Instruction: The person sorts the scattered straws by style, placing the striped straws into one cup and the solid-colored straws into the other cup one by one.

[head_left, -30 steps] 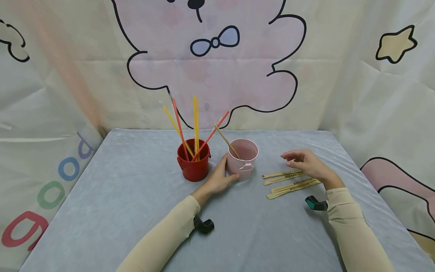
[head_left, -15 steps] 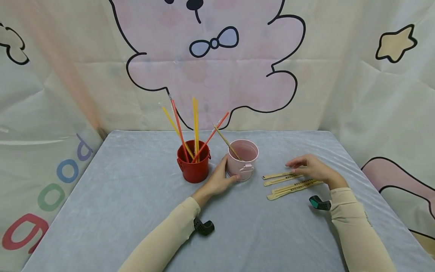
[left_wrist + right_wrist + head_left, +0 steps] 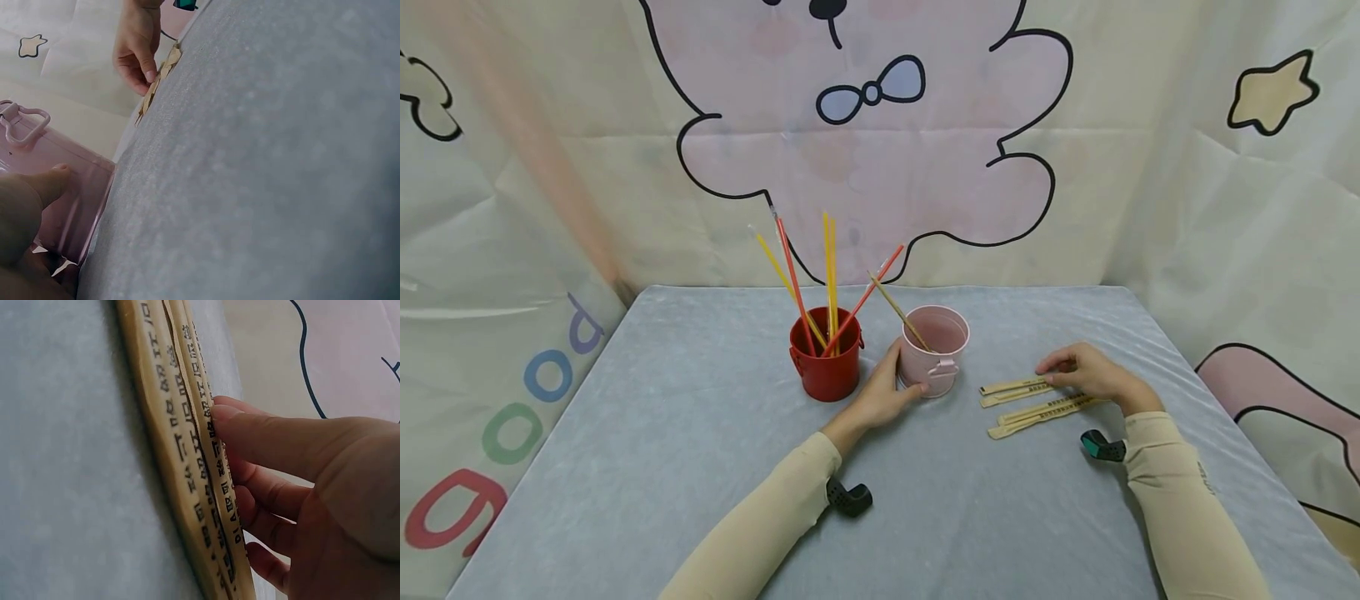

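My left hand (image 3: 880, 395) grips the small pink bucket (image 3: 938, 367) low on its side, thumb across the front. One slim tan stick (image 3: 898, 308) leans out of that bucket to the left. On the right, several flat straws in printed brown paper wrappers (image 3: 1037, 415) lie on the cloth. My right hand (image 3: 1092, 372) is at the rear ones, and in the right wrist view its thumb and index finger pinch the edge of a paper-wrapped straw (image 3: 215, 447). The other fingers are curled behind it. In the left wrist view the bucket (image 3: 69, 203) stands on the cloth.
A red bucket (image 3: 830, 379) stands just left of the pink one, holding several red and yellow straws (image 3: 831, 267) that lean outward. Grey-blue cloth (image 3: 662, 417) covers the table. A printed curtain (image 3: 880, 167) hangs behind it. Each wrist wears a black device (image 3: 850, 497).
My right hand has come down and slightly right onto the rear paper-wrapped straws, its fingers closing at their edge. The left hand stays on the pink bucket.
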Available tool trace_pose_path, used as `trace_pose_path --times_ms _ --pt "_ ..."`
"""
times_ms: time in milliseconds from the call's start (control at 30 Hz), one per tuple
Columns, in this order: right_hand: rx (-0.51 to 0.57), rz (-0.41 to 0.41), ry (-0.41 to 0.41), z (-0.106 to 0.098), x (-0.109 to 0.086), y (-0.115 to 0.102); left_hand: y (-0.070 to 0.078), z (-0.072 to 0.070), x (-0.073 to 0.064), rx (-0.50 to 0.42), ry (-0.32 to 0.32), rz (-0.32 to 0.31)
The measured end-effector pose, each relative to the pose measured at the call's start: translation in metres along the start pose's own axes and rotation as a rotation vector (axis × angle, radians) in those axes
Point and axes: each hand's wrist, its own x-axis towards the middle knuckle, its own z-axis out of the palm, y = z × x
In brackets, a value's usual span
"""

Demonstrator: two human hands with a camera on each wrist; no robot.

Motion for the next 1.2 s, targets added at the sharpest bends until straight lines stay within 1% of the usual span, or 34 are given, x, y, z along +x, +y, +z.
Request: trace_pose_path --times_ms 300,467,667,867,1033,1200 --pt "0.019 0.018 -0.003 0.0008 0.0014 -0.0014 0.0014 -0.0014 0.0005 0.011 0.001 -0.005" --pt "-0.024 0.005 -0.001 -0.0005 0.0005 -0.0031 0.0014 -0.0010 0.0018 0.007 -0.005 0.000" --pt "-0.082 0.023 0.004 0.0008 -0.0001 -0.0035 0.0023 0.0003 0.0008 0.005 -0.016 -0.009" --pt "-0.081 0.020 0.021 0.0017 0.0003 -0.0025 0.0030 0.0005 -0.0006 0.007 -0.004 -0.019" --pt "-0.076 0.004 0.054 0.0020 0.0011 -0.0008 0.0012 0.0013 -0.0006 0.009 0.005 -0.011" --pt "-0.102 -0.055 0.153 0.0016 0.0024 -0.0011 0.0000 0.0013 -0.0003 0.004 0.014 0.030"
